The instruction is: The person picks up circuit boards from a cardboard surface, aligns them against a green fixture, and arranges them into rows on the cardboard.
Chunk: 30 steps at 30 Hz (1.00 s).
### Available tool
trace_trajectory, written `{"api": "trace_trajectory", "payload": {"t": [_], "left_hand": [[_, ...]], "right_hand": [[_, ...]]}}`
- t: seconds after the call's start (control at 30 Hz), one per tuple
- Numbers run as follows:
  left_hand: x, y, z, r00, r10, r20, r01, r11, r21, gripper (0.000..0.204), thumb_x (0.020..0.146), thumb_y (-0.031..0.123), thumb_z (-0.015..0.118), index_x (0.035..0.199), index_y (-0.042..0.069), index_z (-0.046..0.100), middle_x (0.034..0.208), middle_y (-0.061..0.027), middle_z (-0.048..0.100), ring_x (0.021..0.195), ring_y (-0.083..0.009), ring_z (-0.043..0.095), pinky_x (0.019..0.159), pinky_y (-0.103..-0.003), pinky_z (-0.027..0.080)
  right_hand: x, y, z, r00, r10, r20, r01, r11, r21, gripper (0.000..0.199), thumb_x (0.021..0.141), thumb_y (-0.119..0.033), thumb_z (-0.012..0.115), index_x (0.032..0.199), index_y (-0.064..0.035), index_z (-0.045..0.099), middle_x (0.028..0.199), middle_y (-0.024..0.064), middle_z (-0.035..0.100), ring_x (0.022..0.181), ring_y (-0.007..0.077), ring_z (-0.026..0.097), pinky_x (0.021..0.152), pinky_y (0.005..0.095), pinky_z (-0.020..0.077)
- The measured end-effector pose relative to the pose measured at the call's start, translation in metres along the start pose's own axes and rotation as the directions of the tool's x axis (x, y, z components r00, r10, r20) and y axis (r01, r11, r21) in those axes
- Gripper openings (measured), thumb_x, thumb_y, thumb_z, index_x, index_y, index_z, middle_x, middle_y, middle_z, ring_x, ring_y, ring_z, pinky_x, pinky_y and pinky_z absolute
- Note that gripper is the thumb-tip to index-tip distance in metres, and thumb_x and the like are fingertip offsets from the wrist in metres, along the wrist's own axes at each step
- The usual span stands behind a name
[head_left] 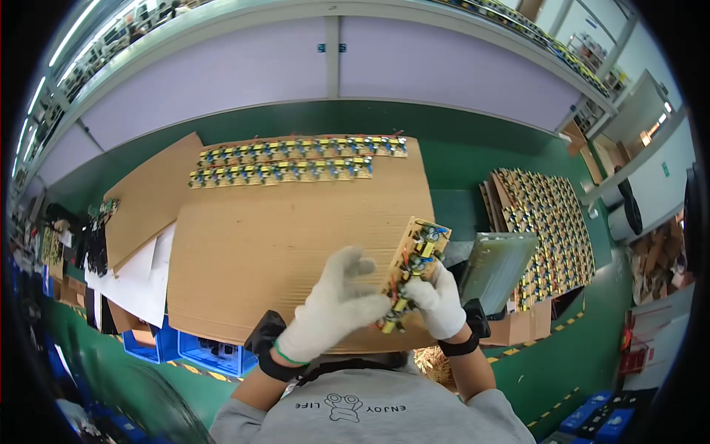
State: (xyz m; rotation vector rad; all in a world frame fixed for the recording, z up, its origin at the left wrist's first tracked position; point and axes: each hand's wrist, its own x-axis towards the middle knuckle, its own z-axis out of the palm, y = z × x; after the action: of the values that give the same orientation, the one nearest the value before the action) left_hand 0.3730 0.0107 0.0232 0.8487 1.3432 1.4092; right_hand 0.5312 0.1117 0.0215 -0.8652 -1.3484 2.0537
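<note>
Two rows of circuit boards (296,159) lie at the far edge of the cardboard sheet (281,244), stacked boards (551,222) to its right

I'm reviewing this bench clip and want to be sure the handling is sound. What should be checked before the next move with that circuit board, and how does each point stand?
1. Both hands gloved: left hand and right hand wear white gloves: ok.
2. Circuit board held by both hands, above the cardboard sheet: ok.
3. Wrist bands on both arms: ok.
4. Bare cardboard below the two rows of boards: ok.
5. Parts seated on the held board: cannot tell.
</note>
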Motion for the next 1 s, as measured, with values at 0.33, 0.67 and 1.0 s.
{"api": "trace_trajectory", "payload": {"t": [0.33, 0.67, 1.0], "left_hand": [[0.027, 0.004, 0.060, 0.910, -0.298, 0.288, 0.263, 0.952, 0.155, 0.024, 0.089, 0.015, 0.062, 0.104, -0.003, 0.066, 0.094, -0.0069, 0.068, 0.081, -0.0109, 0.061, 0.073, -0.025, 0.050], [0.041, -0.013, 0.112, 0.693, 0.536, 0.482, -0.714, 0.422, 0.558, 0.020, 0.080, 0.013, 0.069, 0.099, 0.007, 0.067, 0.086, -0.0114, 0.067, 0.076, -0.0286, 0.064, 0.068, -0.035, 0.051], [0.041, -0.022, 0.123, 0.614, 0.044, 0.788, -0.480, 0.814, 0.328, 0.022, 0.089, 0.020, 0.062, 0.107, 0.008, 0.065, 0.081, -0.0107, 0.067, 0.073, -0.0295, 0.065, 0.065, -0.037, 0.052]], "right_hand": [[-0.039, -0.001, -0.068, 0.938, -0.151, -0.313, 0.162, 0.987, 0.007, 0.025, 0.081, -0.002, 0.059, 0.105, 0.0009, 0.056, 0.093, 0.0026, 0.065, 0.080, 0.0094, 0.058, 0.071, 0.0256, 0.0490], [-0.041, 0.013, -0.084, 0.691, -0.198, -0.695, 0.283, 0.959, 0.009, 0.018, 0.089, -0.011, 0.062, 0.103, -0.0031, 0.055, 0.078, -0.0032, 0.057, 0.061, 0.0022, 0.047, 0.052, 0.0186, 0.0369], [-0.061, 0.046, -0.180, 0.596, -0.338, -0.729, 0.263, 0.939, -0.221, 0.023, 0.095, -0.017, 0.059, 0.111, -0.0012, 0.052, 0.095, 0.0017, 0.061, 0.083, 0.0102, 0.058, 0.076, 0.0261, 0.0488]]}}
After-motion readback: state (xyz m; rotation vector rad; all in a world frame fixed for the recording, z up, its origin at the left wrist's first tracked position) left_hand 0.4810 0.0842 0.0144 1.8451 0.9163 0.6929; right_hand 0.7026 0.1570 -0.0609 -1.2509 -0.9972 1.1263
